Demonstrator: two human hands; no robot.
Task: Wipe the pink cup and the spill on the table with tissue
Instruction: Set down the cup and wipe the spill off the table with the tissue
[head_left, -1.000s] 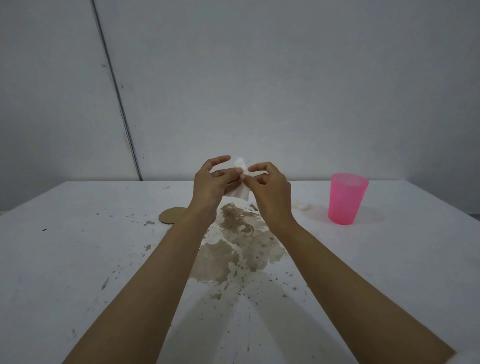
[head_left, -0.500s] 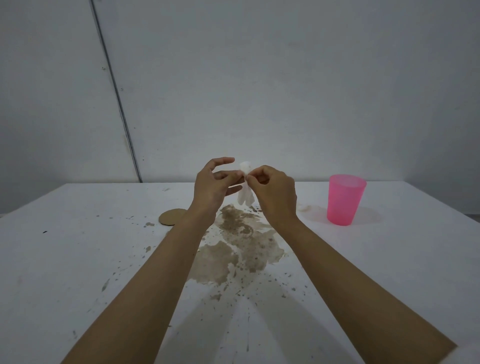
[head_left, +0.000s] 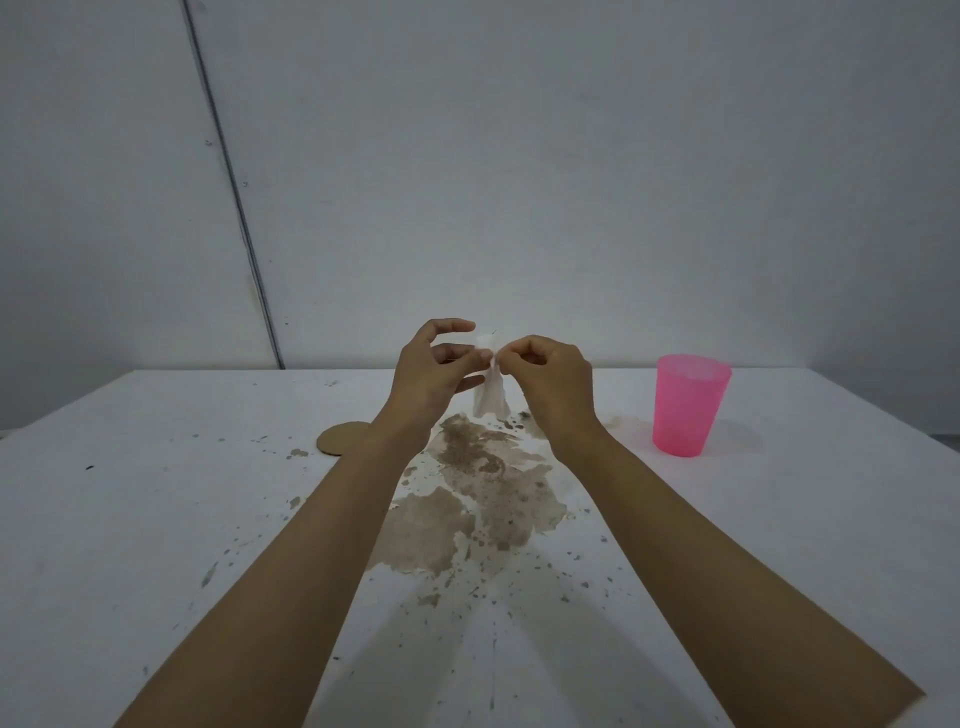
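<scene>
A small white tissue (head_left: 490, 396) hangs between my two hands above the far end of the spill. My left hand (head_left: 435, 375) pinches its top with thumb and fingers, the index finger raised. My right hand (head_left: 551, 380) pinches the same top edge from the right. Below them a brown spill (head_left: 483, 493) spreads over the middle of the white table (head_left: 156, 519), with splatter around it. The pink cup (head_left: 687, 405) stands upright on the table to the right of my right hand, apart from both hands.
A round brown cardboard coaster (head_left: 340, 438) lies flat left of the spill, partly behind my left wrist. A small pale smear (head_left: 621, 421) marks the table between the spill and the cup. Grey walls rise behind the table's far edge.
Both hands have stayed above the spill while working the tissue; it now hangs down longer between the fingertips. The cup and the spill have not moved.
</scene>
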